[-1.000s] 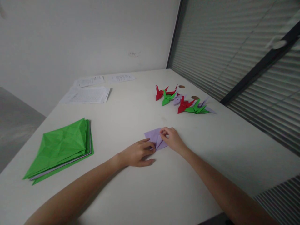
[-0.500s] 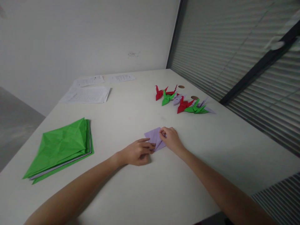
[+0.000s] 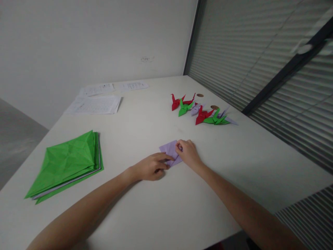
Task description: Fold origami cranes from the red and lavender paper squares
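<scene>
On the table before you, the folded paper lies between your hands: your left hand reaches onto its near-left part, your right hand onto its right side. Well to your left sits the paper stack. Beyond that, towards the wall, lie the loose pages. Past your right hand, the paper birds stand grouped near the blinds, which run along the right.
</scene>
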Action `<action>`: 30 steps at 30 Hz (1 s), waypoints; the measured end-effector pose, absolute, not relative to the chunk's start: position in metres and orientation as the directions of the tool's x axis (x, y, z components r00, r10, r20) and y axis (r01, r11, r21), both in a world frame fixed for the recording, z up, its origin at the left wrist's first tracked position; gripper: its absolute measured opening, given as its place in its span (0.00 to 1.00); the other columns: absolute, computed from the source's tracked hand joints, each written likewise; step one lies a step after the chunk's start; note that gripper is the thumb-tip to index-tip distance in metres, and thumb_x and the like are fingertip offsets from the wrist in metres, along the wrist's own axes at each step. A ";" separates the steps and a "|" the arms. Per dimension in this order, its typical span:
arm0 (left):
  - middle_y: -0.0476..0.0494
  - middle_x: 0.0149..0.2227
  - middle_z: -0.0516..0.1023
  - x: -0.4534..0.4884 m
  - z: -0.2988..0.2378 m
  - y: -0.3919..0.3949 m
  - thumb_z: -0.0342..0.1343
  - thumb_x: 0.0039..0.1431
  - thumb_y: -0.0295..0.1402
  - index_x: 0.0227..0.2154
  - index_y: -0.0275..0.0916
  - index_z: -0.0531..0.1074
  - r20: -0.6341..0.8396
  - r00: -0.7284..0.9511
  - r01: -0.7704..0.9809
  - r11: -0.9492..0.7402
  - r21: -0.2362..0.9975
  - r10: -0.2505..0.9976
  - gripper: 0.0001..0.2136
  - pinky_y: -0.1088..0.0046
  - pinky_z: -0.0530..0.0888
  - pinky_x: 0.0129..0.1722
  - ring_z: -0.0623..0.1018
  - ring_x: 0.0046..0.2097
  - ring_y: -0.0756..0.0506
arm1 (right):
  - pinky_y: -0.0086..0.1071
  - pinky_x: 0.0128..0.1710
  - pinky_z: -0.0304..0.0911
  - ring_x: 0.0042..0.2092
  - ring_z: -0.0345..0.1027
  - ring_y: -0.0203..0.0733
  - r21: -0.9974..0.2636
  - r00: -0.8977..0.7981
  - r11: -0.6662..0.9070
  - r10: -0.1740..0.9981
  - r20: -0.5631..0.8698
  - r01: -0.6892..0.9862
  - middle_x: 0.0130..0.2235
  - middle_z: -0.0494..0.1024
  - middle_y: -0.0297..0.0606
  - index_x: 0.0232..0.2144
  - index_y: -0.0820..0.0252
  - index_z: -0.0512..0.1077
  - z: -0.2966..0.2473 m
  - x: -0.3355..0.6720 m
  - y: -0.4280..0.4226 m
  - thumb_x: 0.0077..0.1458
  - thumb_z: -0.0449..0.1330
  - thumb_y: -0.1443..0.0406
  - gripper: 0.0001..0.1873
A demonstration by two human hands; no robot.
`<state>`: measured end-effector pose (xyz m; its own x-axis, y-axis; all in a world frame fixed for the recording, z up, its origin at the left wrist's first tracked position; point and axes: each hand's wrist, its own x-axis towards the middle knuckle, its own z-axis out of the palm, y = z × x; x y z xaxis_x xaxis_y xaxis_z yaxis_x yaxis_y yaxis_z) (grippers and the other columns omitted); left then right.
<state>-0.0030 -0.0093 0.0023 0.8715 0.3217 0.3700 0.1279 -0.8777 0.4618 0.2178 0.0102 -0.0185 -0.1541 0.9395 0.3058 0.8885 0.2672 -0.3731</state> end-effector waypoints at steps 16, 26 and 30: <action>0.40 0.53 0.76 -0.004 0.000 -0.009 0.47 0.46 0.19 0.49 0.37 0.70 0.288 0.878 0.176 -0.818 0.547 0.382 0.25 0.58 0.60 0.65 0.74 0.57 0.45 | 0.34 0.38 0.53 0.35 0.64 0.44 -0.327 -0.146 0.236 0.949 0.278 0.915 0.31 0.79 0.37 0.31 0.57 0.72 -0.016 0.216 0.009 0.57 0.57 0.69 0.05; 0.34 0.53 0.76 -0.003 -0.003 -0.009 0.49 0.51 0.21 0.43 0.34 0.75 0.330 0.887 0.145 -0.873 0.466 0.323 0.17 0.57 0.62 0.64 0.74 0.57 0.43 | 0.33 0.38 0.52 0.36 0.64 0.43 -0.305 -0.128 0.204 0.960 0.249 0.930 0.31 0.79 0.37 0.32 0.57 0.73 -0.013 0.214 0.008 0.57 0.57 0.68 0.05; 0.36 0.53 0.76 -0.004 -0.001 -0.009 0.48 0.48 0.20 0.46 0.34 0.71 0.318 0.880 0.154 -0.843 0.515 0.354 0.21 0.57 0.61 0.65 0.74 0.57 0.44 | 0.33 0.38 0.52 0.36 0.64 0.44 -0.307 -0.125 0.201 0.960 0.250 0.930 0.32 0.79 0.37 0.32 0.57 0.73 -0.012 0.214 0.008 0.57 0.57 0.68 0.05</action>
<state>-0.0041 -0.0091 -0.0009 0.8796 0.3542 0.3175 0.1537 -0.8434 0.5149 0.2140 0.0078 -0.0122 -0.1249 0.9602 0.2499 0.9304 0.2008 -0.3066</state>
